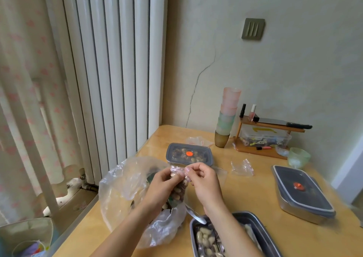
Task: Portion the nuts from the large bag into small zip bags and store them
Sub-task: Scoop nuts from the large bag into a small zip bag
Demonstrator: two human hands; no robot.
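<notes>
A small zip bag (177, 180) filled with nuts hangs upright between my hands over the wooden table. My left hand (160, 187) grips its left side, and my right hand (203, 180) pinches the top strip at the right. Under my left hand lies the large clear plastic bag (125, 184), crumpled and open, with nuts showing at its bottom. A metal spoon (194, 214) rests by the bag. An open metal container (255, 235) at the front holds several filled small bags.
A lidded container (189, 154) of nuts sits behind my hands, and another lidded container (302, 192) stands at the right. Empty zip bags (242, 167) lie between them. Stacked cups (226, 119), a wooden rack (271, 137) and a green glass bowl (298, 156) line the wall. A radiator stands left.
</notes>
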